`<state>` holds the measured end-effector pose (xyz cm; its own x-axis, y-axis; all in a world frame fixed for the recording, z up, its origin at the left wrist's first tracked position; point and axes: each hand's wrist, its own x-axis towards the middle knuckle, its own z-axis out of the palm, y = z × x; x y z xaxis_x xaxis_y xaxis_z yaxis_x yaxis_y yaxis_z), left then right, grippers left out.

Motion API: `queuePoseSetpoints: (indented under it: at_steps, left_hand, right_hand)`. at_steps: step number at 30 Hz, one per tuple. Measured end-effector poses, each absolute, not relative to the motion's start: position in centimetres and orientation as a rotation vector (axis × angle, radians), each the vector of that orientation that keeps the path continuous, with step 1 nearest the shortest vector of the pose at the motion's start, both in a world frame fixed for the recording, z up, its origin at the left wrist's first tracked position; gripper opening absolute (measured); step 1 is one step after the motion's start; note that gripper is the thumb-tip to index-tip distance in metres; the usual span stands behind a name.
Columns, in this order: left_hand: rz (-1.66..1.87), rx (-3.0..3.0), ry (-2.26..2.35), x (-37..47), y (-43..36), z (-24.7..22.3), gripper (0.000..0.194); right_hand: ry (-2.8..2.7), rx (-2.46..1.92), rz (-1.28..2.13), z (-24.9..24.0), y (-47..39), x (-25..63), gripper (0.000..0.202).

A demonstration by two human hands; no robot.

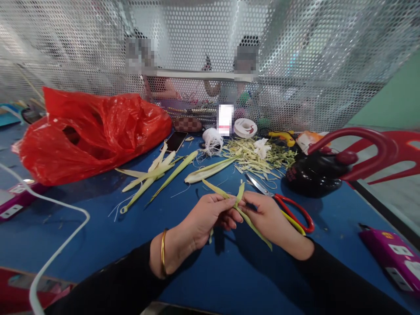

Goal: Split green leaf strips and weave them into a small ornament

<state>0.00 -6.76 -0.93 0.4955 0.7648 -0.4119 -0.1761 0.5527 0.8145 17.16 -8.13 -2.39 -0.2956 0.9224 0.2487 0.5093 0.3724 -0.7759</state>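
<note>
Over the blue table, my left hand (210,218) and my right hand (271,218) meet, both pinching crossed pale-green leaf strips (254,229) that look like husk. One strip end points up between the fingers; another slants down under my right hand. Scissors (280,199), with red and yellow handles, lie partly hidden under my right hand. Beyond my hands lie a broad husk-like leaf piece (210,170) and a bundle of longer leaf strips (149,175). A heap of cut leaf scraps (259,157) spreads farther back.
A red plastic bag (98,131) fills the left back. At the back are a phone (176,142), white thread (211,139) and a ribbon spool (245,127). A black kettle (313,173) stands right. Purple power strips (390,253) sit at both sides; a white cable (62,253) crosses left.
</note>
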Motion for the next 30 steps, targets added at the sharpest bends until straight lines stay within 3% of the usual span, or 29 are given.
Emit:
queuePoseSetpoints:
  at_steps: [7, 10, 15, 19, 26, 30]
  left_hand:
    - [0.692, 0.825, 0.837, -0.3, -6.5, -0.3, 0.029]
    - [0.663, 0.862, 0.825, -0.5, -6.4, -0.1, 0.038]
    - [0.576, 1.015, 0.925, -0.2, -6.5, -0.5, 0.023]
    - [0.474, 1.081, 0.922, 0.0, -6.9, -0.7, 0.019]
    - [0.2, 1.219, 0.799, 0.3, -7.7, -1.1, 0.022]
    - [0.267, 1.157, 0.864, 0.2, -7.5, -1.1, 0.025]
  right_hand:
    - [-1.787, -1.318, 0.812, -2.2, -8.1, 16.8, 0.02]
    - [-1.647, -1.368, 0.935, -1.9, -8.1, 16.9, 0.027]
    - [-1.4, -1.443, 0.69, -1.6, -8.4, 17.4, 0.041]
    - [-1.577, -1.371, 0.454, -1.6, -8.6, 17.5, 0.02]
    - [-1.803, -1.184, 0.88, -1.6, -8.9, 16.3, 0.013]
    - [-1.827, -1.069, 0.53, -0.9, -9.9, 16.2, 0.009]
